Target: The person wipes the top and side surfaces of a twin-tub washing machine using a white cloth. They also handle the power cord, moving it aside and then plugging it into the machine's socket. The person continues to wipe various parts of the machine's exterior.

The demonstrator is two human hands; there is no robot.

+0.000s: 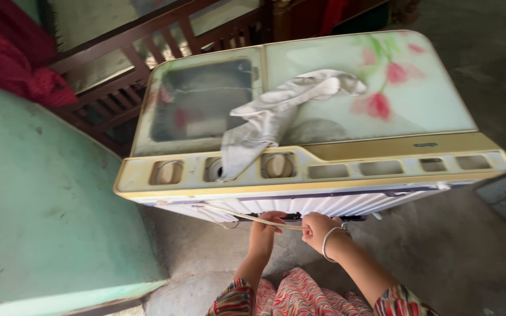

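Head view: a twin-tub washing machine (346, 99) stands on the concrete floor (464, 246), a grey cloth (276, 111) draped over its lid and control panel. Below its front edge, the left hand (263, 229) and right hand (317, 228) each have their grip clamped on a thin cream cord (247, 215), which runs up-left to the machine's white ribbed front

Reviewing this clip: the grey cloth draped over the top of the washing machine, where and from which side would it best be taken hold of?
Probably at the bunched upper end of the grey cloth, where the folds heap up on the glass lid; a pinch grip from above would catch them. The lower end hangs flat over the control panel, offering less. Both the left hand and right hand are on a cord below.
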